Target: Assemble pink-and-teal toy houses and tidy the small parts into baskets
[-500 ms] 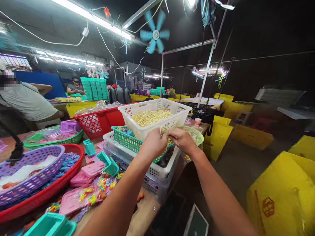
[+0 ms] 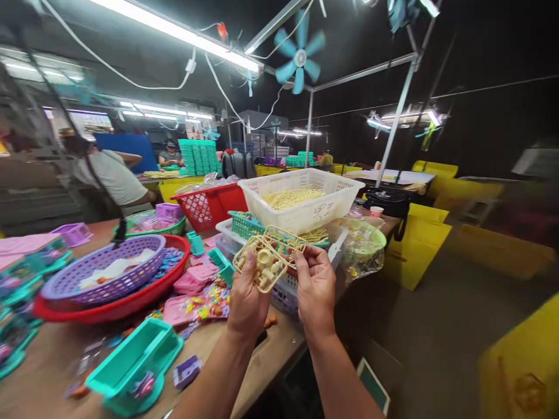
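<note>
Cream plastic sprue frames with small moulded parts are in both of my hands. My left hand (image 2: 247, 299) is closed on a rounded square sprue frame (image 2: 265, 260), its thumb lying over the near side. My right hand (image 2: 317, 285) pinches a second sprue frame (image 2: 283, 235) by its right edge. The two frames overlap in the middle, and I cannot tell whether they are joined. Beyond them stands a white plastic basket (image 2: 301, 218) with a heap of cream sprues (image 2: 294, 198), on top of other stacked baskets.
At left, a purple basket (image 2: 144, 276) rests in a red basket (image 2: 117, 314). Teal trays (image 2: 135, 355) and pink plastic pieces (image 2: 196, 276) lie on the brown table (image 2: 257, 384). Yellow boxes (image 2: 414, 250) stand right. A person in a white shirt (image 2: 113, 174) sits at left.
My hands have come back from the white basket's front edge, with the sprue frames now plainly visible in them. The view has turned left, showing more of the table.
</note>
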{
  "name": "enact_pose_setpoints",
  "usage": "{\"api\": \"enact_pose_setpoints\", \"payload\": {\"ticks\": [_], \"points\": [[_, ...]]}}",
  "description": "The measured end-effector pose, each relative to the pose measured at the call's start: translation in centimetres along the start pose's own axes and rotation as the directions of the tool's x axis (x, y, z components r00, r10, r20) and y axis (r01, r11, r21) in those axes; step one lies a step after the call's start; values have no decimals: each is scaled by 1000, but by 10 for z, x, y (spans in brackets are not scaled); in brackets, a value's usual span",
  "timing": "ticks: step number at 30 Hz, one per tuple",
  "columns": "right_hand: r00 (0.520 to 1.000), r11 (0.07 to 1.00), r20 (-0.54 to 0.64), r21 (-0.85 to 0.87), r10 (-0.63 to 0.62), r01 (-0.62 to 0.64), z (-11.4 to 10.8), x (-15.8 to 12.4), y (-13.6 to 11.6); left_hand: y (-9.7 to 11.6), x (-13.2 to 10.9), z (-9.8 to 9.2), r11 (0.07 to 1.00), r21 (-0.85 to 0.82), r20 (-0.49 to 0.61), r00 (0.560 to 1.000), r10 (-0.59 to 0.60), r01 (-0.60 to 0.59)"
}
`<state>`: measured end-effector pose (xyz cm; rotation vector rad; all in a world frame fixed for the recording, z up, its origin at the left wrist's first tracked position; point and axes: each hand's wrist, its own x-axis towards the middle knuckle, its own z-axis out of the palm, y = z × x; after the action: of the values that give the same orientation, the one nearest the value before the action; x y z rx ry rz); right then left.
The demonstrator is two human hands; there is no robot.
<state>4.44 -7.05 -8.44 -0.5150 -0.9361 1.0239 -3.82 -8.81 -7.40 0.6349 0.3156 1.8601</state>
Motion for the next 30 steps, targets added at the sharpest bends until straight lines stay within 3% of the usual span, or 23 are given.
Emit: {"api": "enact_pose_setpoints", "payload": {"ticks": [6,9,13,15,18,21,24,27,30], "points": [[972,989,201,61,120,-135,29,-51,16,32,-19,-27,992,20,-11,992,124,-124],[953,976,247,81,176,-201,41,-73,24,41,-28,-38,982,61,-75,980,183,-179],[947,986,289,48,142,-162,53,-92,30,42,-40,-53,951,157,-179,939,294,-268],[942,992,311,-6,123,-128,53,-98,30,47,-50,-63,908,240,-154,910,386,-344],[908,992,402,-85,119,-92,42,-110,31,69,-75,-87,819,411,-19,894,448,-401],[854,986,495,-120,158,-113,26,-131,35,100,-110,-116,737,604,54,937,344,-305],[789,970,565,-148,243,-193,16,-153,46,122,-139,-138,723,682,-13,986,164,-111],[731,949,608,-160,311,-271,15,-164,56,128,-153,-152,733,681,-112,989,101,3],[721,939,605,-175,339,-295,18,-164,62,125,-150,-161,746,665,-178,977,119,30]]}}
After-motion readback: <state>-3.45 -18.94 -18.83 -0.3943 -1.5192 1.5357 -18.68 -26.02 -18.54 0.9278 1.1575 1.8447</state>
